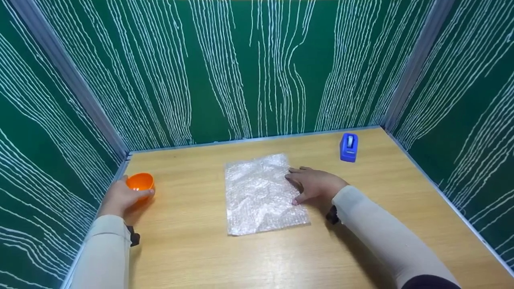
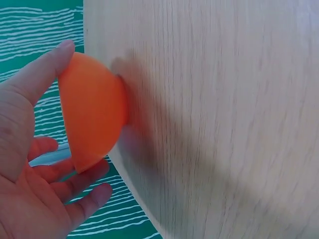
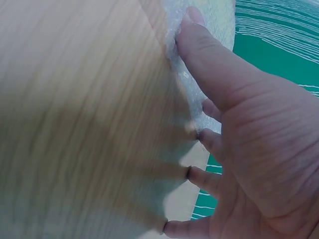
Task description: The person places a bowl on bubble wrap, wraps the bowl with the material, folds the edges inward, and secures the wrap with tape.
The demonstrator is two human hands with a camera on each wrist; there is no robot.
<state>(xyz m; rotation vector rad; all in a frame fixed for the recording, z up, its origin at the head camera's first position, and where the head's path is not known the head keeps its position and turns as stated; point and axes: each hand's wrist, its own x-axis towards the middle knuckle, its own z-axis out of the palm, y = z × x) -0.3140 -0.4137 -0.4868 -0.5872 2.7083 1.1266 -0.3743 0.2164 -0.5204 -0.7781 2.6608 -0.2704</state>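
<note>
At the table's left side my left hand (image 1: 120, 197) holds a small orange bowl (image 1: 140, 182), thumb on the near side of the rim. The left wrist view shows the bowl (image 2: 93, 112) edge-on, gripped between the thumb and the fingers, its base at the tabletop. A sheet of bubble wrap (image 1: 259, 196) lies flat in the middle of the table. Over its right edge my right hand (image 1: 319, 185) rests with spread fingers, thumb and fingertips on the sheet's border. Seen from the right wrist, the thumb lies on the bubble wrap (image 3: 215, 25) and the other fingertips reach down beside it.
A blue tape dispenser (image 1: 348, 147) stands at the back right of the wooden table (image 1: 188, 257). Green panels (image 1: 265, 80) with white wavy lines enclose the back and both sides, joined by grey posts (image 1: 417, 60).
</note>
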